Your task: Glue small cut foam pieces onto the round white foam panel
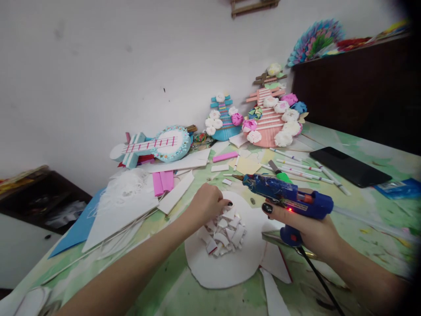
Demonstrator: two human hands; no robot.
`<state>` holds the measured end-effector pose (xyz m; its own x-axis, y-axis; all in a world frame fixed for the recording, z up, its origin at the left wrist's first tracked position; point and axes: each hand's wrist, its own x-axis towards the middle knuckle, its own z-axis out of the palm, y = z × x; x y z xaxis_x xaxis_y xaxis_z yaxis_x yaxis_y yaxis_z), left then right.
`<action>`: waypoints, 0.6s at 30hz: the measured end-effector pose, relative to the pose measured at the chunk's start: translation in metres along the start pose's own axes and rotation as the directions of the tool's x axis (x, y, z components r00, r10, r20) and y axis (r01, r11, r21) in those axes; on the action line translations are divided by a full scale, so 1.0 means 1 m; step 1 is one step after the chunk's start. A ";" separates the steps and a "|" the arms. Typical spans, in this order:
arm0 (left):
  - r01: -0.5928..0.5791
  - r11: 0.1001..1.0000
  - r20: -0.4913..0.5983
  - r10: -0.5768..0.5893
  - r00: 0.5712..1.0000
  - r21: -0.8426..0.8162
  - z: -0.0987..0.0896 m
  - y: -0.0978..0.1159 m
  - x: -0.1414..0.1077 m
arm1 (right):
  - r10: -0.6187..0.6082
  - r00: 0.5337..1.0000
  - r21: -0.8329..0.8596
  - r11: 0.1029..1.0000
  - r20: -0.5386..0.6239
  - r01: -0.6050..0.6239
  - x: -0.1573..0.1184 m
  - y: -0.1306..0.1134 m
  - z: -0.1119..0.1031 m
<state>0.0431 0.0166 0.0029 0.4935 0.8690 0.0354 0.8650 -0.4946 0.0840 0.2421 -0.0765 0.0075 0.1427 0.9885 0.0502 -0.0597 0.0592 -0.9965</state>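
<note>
Glue gun in my right grip, left fingers at the white pieces.
From my remote seat I see my right hand (311, 226) closed around the blue glue gun (279, 192), its red light lit and its nozzle pointing left over the worktop (164, 281). My left hand (208, 204) has its fingers curled in at the upper edge of the heap of white pieces (225, 235) on the round white board (210, 274); I can't tell how far that grip is open or whether it has a piece. A black phone (350, 166) lies to the right, beyond the glue gun.
</note>
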 end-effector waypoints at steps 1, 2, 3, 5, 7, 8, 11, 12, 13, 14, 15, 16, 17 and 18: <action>-0.036 0.999 0.000 0.036 0.999 0.017 -0.002 0.000 -0.002 | -0.004 1.000 0.008 1.000 0.011 0.004 0.000 -0.001 0.000; -0.067 0.997 0.003 0.066 0.998 0.029 -0.005 0.001 -0.004 | -0.009 1.000 0.017 1.000 0.019 0.009 0.000 -0.001 0.000; -0.088 0.996 0.008 0.088 0.996 0.034 -0.008 0.002 -0.006 | -0.012 1.000 0.026 1.000 0.028 0.011 -0.001 -0.002 0.001; -0.126 0.992 0.033 0.125 0.992 0.028 -0.013 0.003 -0.009 | -0.013 0.999 0.035 0.999 0.031 0.012 -0.001 -0.004 0.002; -0.151 0.988 0.068 0.150 0.986 0.011 -0.016 0.004 -0.013 | -0.008 1.000 0.035 0.999 0.006 0.008 -0.002 -0.004 0.003; -0.159 0.987 0.081 0.158 0.984 0.005 -0.017 0.004 -0.014 | -0.003 1.000 0.028 1.000 -0.003 0.003 -0.002 -0.003 0.003; -0.144 0.990 0.091 0.143 0.985 -0.001 -0.016 0.003 -0.016 | 0.023 1.000 -0.002 1.000 -0.017 -0.023 -0.001 -0.002 0.002; -0.141 0.990 0.090 0.140 0.986 -0.002 -0.015 0.002 -0.016 | 0.027 1.000 -0.004 1.000 -0.012 -0.027 -0.001 -0.001 0.002; -0.144 0.990 0.088 0.144 0.986 -0.004 -0.014 0.001 -0.016 | 0.025 1.000 0.002 1.000 -0.004 -0.025 -0.001 -0.001 0.002; -0.154 0.988 0.088 0.154 0.984 -0.006 -0.014 0.001 -0.015 | 0.020 1.000 0.012 1.000 0.004 -0.020 0.000 0.000 0.002; -0.168 0.986 0.087 0.168 0.982 -0.011 -0.013 0.001 -0.015 | 0.014 1.000 0.024 1.000 0.013 -0.014 0.000 0.000 0.002; -0.179 0.984 0.087 0.180 0.980 -0.017 -0.012 0.001 -0.014 | 0.009 1.000 0.033 0.999 0.026 -0.010 0.000 0.001 0.002; -0.183 0.983 0.088 0.185 0.979 -0.025 -0.011 0.001 -0.013 | 0.009 0.999 0.036 0.999 0.041 -0.011 0.000 0.001 0.003; -0.179 0.983 0.088 0.181 0.980 -0.032 -0.011 0.002 -0.012 | 0.012 0.999 0.035 0.999 0.045 -0.013 0.000 0.001 0.003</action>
<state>0.0377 0.0056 0.0134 0.6479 0.7608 -0.0378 0.7595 -0.6415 0.1077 0.2390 -0.0761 0.0071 0.0969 0.9944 0.0416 -0.0967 0.0510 -0.9940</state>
